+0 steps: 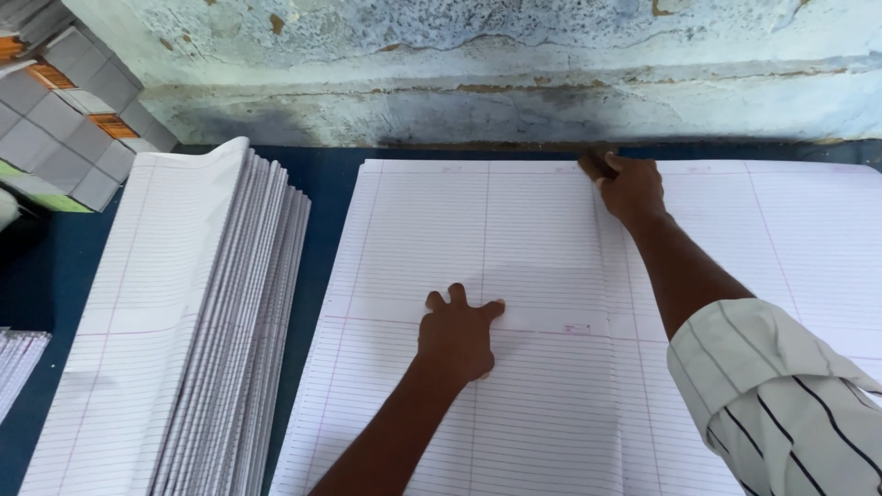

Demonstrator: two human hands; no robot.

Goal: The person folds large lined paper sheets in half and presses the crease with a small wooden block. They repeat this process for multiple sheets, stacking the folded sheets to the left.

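1. The left hand (457,338) lies knuckles up on a large ruled sheet (514,276), a little toward 6 o'clock from the middle of the view. Its fingers are bent and pressed onto the paper and the thumb sticks out toward 3 o'clock; it grips nothing.

2. The right hand (631,188) reaches to the far edge of the same sheet, at about 1 o'clock from the left hand. It is closed around a small dark block (596,164), which touches the paper's top edge (what the block is made of cannot be told).

3. The right forearm runs back toward 5 o'clock into a rolled white sleeve with dark stripes (781,395).

4. The ruled sheet covers most of the blue table (322,197), from the middle out to 3 o'clock. Pink margin lines cross it, and a fold or seam runs from the right hand down toward 6 o'clock.

5. At 9 o'clock of the left hand, apart from the sheet with a strip of table between, stands a stack of folded ruled sheets (197,331), its edges fanned.

6. At 10 o'clock, in the far corner, grey boxes (78,119) are piled against the flaking wall (514,64).

7. At the 8 o'clock edge of the view a second, smaller pile of paper (16,363) just shows.
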